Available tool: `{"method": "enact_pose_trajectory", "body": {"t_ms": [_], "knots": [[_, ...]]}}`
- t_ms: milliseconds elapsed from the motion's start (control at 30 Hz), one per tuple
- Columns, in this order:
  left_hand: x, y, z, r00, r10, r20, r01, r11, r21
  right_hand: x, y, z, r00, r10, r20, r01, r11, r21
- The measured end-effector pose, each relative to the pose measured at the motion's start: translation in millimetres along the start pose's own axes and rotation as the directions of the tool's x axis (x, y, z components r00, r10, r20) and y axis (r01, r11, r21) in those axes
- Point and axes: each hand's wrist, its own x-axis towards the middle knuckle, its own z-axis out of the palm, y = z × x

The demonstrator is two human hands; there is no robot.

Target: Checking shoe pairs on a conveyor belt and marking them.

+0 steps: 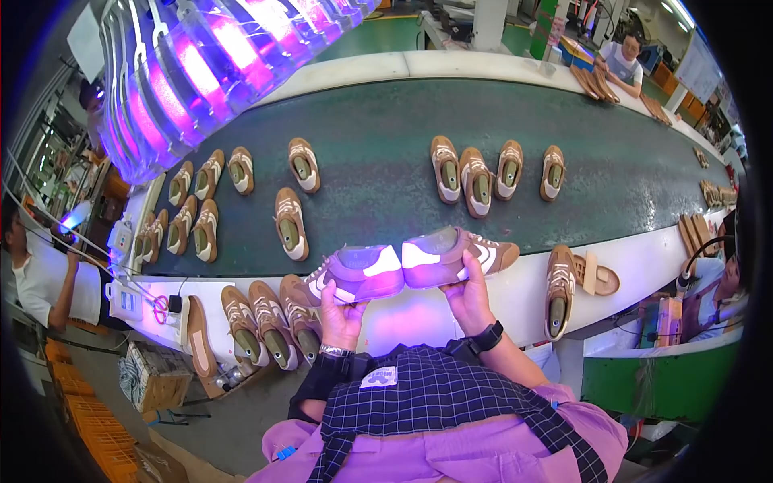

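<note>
- Checked apron (435,382) below both grips.
- Left grip (341,324) closed around left shoe (366,274), right grip (469,302) around right shoe (441,262), heels nearly meeting.
- Both look laced, assembled; not yet set down.
- Beyond the grips, green belt (378,177) bearing more shoes (475,171).

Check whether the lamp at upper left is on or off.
On: the lamp glows bright pink and violet, and purple light also tints the shoe in the left hand.
</note>
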Motion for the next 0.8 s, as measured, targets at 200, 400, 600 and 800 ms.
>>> {"method": "enact_pose_trajectory", "body": {"t_ms": [200,400,600,800], "knots": [[0.4,-0.6,0.5,1.000,0.003,0.003,-0.003,1.000,0.003,-1.2,1.8,-1.0,1.000,-0.005,-0.027,0.006,1.000,0.011],[0.2,-2.5,2.0,1.000,-0.002,-0.023,0.002,1.000,-0.014,-1.9,1.8,-1.5,0.999,-0.011,-0.041,0.012,1.000,0.022],[-0.4,-2.6,2.7,0.999,-0.006,-0.034,0.006,1.000,-0.009,-1.8,3.1,-3.4,0.999,-0.015,-0.039,0.015,1.000,0.021],[0.4,-4.7,1.4,1.000,-0.005,-0.024,0.005,1.000,-0.004,3.0,6.0,-12.1,0.999,-0.006,-0.045,0.007,1.000,0.014]]}}
